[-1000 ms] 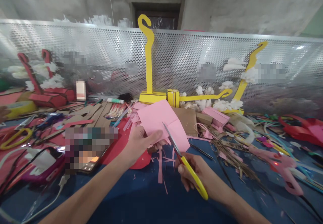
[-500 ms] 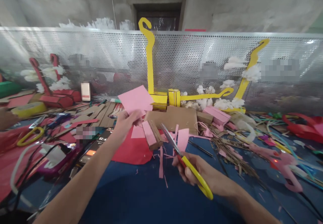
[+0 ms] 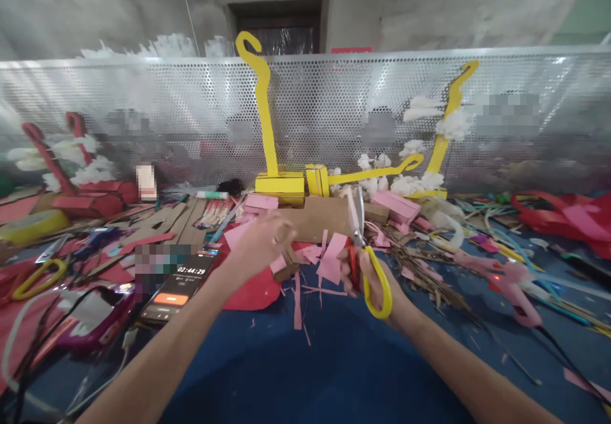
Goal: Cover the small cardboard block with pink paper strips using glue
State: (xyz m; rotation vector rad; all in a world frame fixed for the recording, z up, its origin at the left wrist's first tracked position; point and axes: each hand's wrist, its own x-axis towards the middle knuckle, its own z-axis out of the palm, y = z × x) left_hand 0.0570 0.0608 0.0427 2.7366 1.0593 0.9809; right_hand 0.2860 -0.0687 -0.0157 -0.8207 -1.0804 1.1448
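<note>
My right hand (image 3: 365,277) grips a pair of scissors (image 3: 357,220) by its red and yellow handles, the metal blades pointing up and away from me. Loose, slightly blurred and with nothing visible in its fingers, my left hand (image 3: 267,239) is over the pink paper pieces. Beneath and beside it are a pink sheet (image 3: 235,236) and a small cardboard block (image 3: 287,266) with pink paper on it. Between my hands lie a cut pink piece (image 3: 331,260) and thin pink strips (image 3: 298,303). A red sheet (image 3: 251,291) is spread under the block.
Yellow hammer-like paper shapes (image 3: 279,184) stand by the perforated metal screen (image 3: 315,118). A phone (image 3: 181,284) and purple power strip (image 3: 98,325) are at left. At right, a pink glue gun (image 3: 506,281) lies near brown sticks (image 3: 443,293). Cardboard (image 3: 327,217) lies behind my hands.
The pink sheet that my left hand held up is no longer raised, and that hand's fingers have loosened. My right hand has turned the scissors more upright. The view has shifted to the right.
</note>
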